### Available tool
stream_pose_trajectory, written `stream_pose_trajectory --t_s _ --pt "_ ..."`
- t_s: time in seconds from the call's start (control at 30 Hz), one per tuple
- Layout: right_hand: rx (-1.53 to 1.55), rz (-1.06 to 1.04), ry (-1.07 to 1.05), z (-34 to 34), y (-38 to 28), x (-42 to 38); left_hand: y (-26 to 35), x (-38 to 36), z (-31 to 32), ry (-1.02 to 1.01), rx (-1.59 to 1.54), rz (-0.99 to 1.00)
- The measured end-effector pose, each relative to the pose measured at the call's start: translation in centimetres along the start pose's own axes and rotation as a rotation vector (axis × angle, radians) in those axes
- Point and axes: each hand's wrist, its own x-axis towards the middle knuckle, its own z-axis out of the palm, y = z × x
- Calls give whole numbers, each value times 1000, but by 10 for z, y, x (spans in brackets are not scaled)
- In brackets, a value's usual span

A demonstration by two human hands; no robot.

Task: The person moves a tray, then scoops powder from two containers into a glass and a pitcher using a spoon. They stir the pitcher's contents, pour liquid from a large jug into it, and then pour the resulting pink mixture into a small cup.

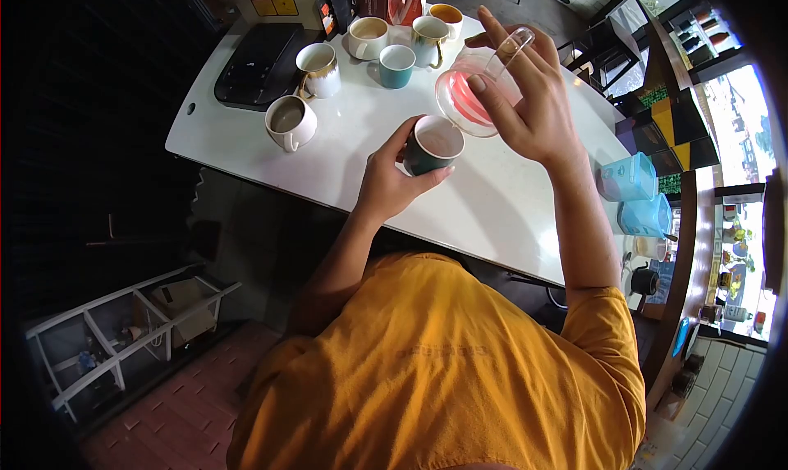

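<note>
My left hand (387, 181) is wrapped round a dark green cup (424, 160) with a pale interior, held near the table's front edge. Up and to the right, my right hand (529, 88) grips a clear jug (469, 107) by its see-through handle. Red and pink show through the jug, whose round outline lies just left of my thumb. Beyond my left hand on the white table (353, 154) stand a small teal cup (397, 69) and several mugs, among them a grey-white one (290, 123) and a white-and-gold one (319, 69).
A black flat device (267, 64) lies at the back left beside a beige box (279, 2). A red box (394, 0) stands behind the mugs. Blue containers (630, 177) are on the right. A white metal rack (123, 334) stands at the lower left.
</note>
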Motion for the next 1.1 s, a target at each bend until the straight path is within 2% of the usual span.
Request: stream_pose_trajectory --t_s 0.33,0.37,0.9,1.1 --pt "-9 -50 66 -1 7 -7 4 -1 2 -40 -37 1" --pt "5 -18 40 -2 6 -7 3 0 0 -92 -44 -38" --pt "-34 41 -19 -8 -2 -6 -1 -1 7 -48 -14 -25" --pt "-30 0 47 -4 11 -13 0 1 6 -106 -30 -68"
